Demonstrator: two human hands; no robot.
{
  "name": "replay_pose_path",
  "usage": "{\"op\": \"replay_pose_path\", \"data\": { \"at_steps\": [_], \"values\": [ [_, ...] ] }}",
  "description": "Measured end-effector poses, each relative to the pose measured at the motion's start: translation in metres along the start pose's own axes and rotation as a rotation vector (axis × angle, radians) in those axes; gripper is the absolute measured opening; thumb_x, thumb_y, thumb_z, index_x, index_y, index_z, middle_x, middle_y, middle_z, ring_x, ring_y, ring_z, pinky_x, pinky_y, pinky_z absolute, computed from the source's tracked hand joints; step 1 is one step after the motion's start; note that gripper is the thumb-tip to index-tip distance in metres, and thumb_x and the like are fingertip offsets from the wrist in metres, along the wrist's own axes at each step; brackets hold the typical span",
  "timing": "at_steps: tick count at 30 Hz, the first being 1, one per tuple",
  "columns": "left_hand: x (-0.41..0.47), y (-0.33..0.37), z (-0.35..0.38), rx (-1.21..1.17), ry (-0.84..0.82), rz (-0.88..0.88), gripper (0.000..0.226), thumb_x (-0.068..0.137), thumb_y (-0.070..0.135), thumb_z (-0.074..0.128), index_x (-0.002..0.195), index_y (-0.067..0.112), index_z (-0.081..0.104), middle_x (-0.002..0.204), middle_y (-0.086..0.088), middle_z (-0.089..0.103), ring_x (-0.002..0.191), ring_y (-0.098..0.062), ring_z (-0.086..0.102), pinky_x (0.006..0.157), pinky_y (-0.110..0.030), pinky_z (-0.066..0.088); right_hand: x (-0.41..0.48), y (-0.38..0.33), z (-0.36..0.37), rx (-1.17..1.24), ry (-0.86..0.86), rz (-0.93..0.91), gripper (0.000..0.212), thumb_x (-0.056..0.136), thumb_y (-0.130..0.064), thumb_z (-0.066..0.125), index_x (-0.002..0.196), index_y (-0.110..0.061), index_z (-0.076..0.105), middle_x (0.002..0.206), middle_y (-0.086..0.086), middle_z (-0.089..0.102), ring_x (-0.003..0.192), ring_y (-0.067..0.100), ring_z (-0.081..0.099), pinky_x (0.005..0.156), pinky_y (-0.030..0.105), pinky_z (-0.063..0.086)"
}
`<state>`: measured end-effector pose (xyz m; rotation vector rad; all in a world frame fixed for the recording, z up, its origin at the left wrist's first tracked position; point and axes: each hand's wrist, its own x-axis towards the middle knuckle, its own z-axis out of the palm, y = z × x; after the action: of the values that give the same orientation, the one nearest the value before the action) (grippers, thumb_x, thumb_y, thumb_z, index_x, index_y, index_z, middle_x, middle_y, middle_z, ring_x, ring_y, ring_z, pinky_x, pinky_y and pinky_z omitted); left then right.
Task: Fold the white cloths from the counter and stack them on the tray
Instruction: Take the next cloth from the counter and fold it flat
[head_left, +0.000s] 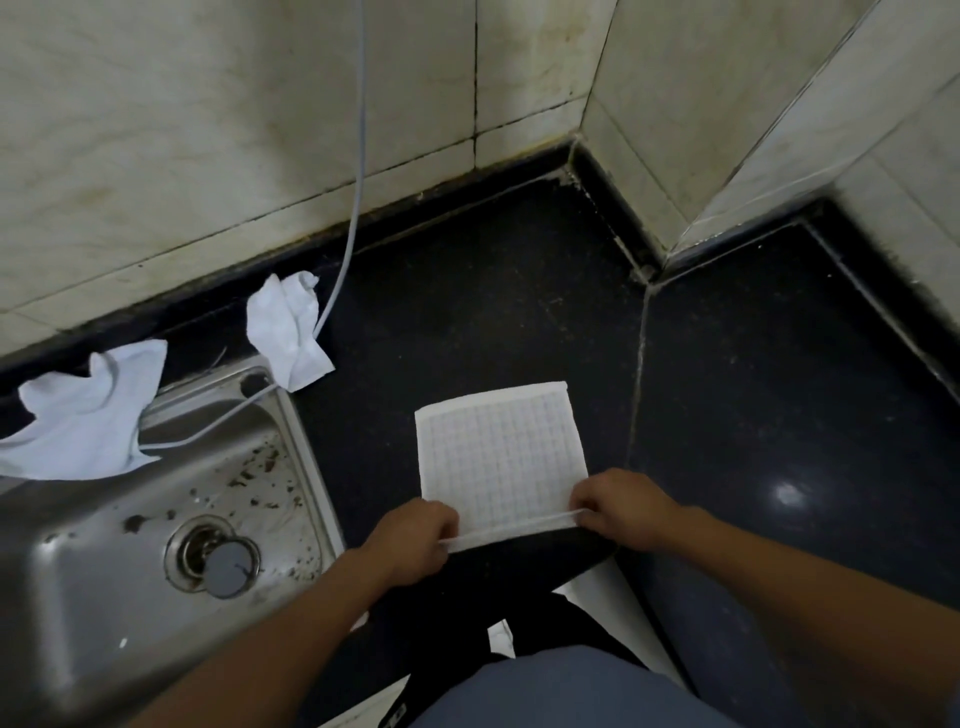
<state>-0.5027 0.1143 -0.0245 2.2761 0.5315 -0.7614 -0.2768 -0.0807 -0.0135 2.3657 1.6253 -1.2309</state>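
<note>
Folding underway: left hand (413, 535) and right hand (621, 506) each grip clamped on the cloth's (501, 457) near edge. Next, I'd say, carry that edge across to the far edge.

We see a black stone counter (753, 389) meeting stained pale tiled walls (182, 130); a steel sink (104, 571) lies left of the hands, a light glare to their right.

Bare forearms (291, 639), grey-blue garment (561, 691)
</note>
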Motion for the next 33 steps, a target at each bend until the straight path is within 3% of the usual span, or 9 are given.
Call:
{"op": "replay_pose_path", "data": {
  "at_steps": [4, 9, 13, 18, 22, 25, 28, 31, 33],
  "values": [
    [0.007, -0.008, -0.047, -0.171, 0.23, -0.04, 0.011, 0.081, 0.016, 0.067, 0.09, 0.016, 0.072, 0.083, 0.004, 0.064, 0.079, -0.013, 0.063, 0.072, -0.023, 0.047, 0.013, 0.007, -0.043, 0.126, 0.196, 0.079, 0.014, 0.09, -0.031, 0.059, 0.097, -0.027, 0.069, 0.09, -0.014, 0.064, 0.083, 0.007, 0.058, 0.069, 0.025, 0.041],
    [0.033, -0.012, -0.083, -0.212, 0.419, -0.153, 0.011, 0.082, 0.016, 0.07, 0.089, 0.009, 0.073, 0.077, -0.002, 0.065, 0.073, -0.017, 0.062, 0.068, -0.022, 0.043, 0.054, 0.008, -0.074, 0.145, 0.317, 0.196, 0.015, 0.089, -0.032, 0.062, 0.099, -0.024, 0.069, 0.097, -0.002, 0.068, 0.088, 0.018, 0.063, 0.072, 0.031, 0.048],
    [0.058, -0.018, -0.087, -0.253, 0.429, -0.234, 0.009, 0.083, 0.016, 0.069, 0.086, 0.008, 0.073, 0.079, -0.009, 0.07, 0.072, -0.021, 0.066, 0.073, -0.029, 0.052, 0.08, 0.01, -0.077, 0.134, 0.337, 0.284, 0.018, 0.089, -0.033, 0.06, 0.101, -0.023, 0.068, 0.104, 0.004, 0.068, 0.096, 0.025, 0.063, 0.078, 0.035, 0.049],
    [0.081, -0.03, -0.084, -0.22, 0.444, -0.332, 0.01, 0.08, 0.022, 0.07, 0.076, 0.014, 0.068, 0.08, -0.009, 0.07, 0.079, -0.027, 0.067, 0.075, -0.034, 0.053, 0.098, 0.008, -0.071, 0.065, 0.332, 0.375, 0.02, 0.092, -0.035, 0.054, 0.106, -0.024, 0.062, 0.107, 0.005, 0.066, 0.097, 0.027, 0.062, 0.074, 0.032, 0.043],
    [0.08, -0.023, -0.082, -0.163, 0.498, -0.409, 0.02, 0.081, 0.027, 0.068, 0.095, 0.013, 0.062, 0.098, -0.009, 0.063, 0.091, -0.029, 0.061, 0.072, -0.035, 0.048, 0.095, 0.006, -0.071, -0.02, 0.327, 0.391, 0.03, 0.091, -0.036, 0.057, 0.117, -0.02, 0.055, 0.114, 0.008, 0.057, 0.104, 0.028, 0.057, 0.079, 0.037, 0.047],
    [0.064, -0.007, -0.075, -0.04, 0.578, -0.275, 0.022, 0.085, 0.023, 0.062, 0.105, 0.014, 0.059, 0.106, -0.007, 0.057, 0.093, -0.027, 0.059, 0.072, -0.034, 0.046, 0.082, -0.004, -0.07, -0.052, 0.443, 0.276, 0.034, 0.09, -0.031, 0.057, 0.123, -0.021, 0.053, 0.118, 0.005, 0.051, 0.111, 0.025, 0.05, 0.081, 0.038, 0.048],
    [0.048, 0.017, -0.05, 0.051, 0.482, -0.085, 0.015, 0.089, 0.024, 0.056, 0.102, 0.017, 0.06, 0.102, -0.003, 0.06, 0.09, -0.024, 0.06, 0.073, -0.033, 0.046, 0.071, -0.026, -0.05, -0.036, 0.396, 0.101, 0.025, 0.093, -0.029, 0.052, 0.116, -0.021, 0.058, 0.115, 0.002, 0.055, 0.106, 0.022, 0.055, 0.081, 0.035, 0.048],
    [0.033, 0.017, -0.022, 0.062, 0.346, -0.078, 0.01, 0.09, 0.024, 0.051, 0.093, 0.017, 0.058, 0.096, -0.003, 0.062, 0.087, -0.023, 0.06, 0.071, -0.034, 0.044, 0.063, -0.038, -0.018, -0.072, 0.25, 0.049, 0.021, 0.095, -0.032, 0.045, 0.106, -0.021, 0.06, 0.107, 0.001, 0.057, 0.098, 0.023, 0.059, 0.075, 0.036, 0.049],
    [0.025, 0.002, -0.012, 0.023, 0.35, -0.135, 0.009, 0.089, 0.025, 0.052, 0.085, 0.017, 0.056, 0.092, -0.002, 0.062, 0.084, -0.023, 0.059, 0.066, -0.032, 0.041, 0.055, -0.028, -0.008, -0.043, 0.236, 0.111, 0.021, 0.095, -0.034, 0.046, 0.102, -0.021, 0.06, 0.106, 0.0, 0.058, 0.098, 0.022, 0.059, 0.076, 0.036, 0.049]
  ]
}}
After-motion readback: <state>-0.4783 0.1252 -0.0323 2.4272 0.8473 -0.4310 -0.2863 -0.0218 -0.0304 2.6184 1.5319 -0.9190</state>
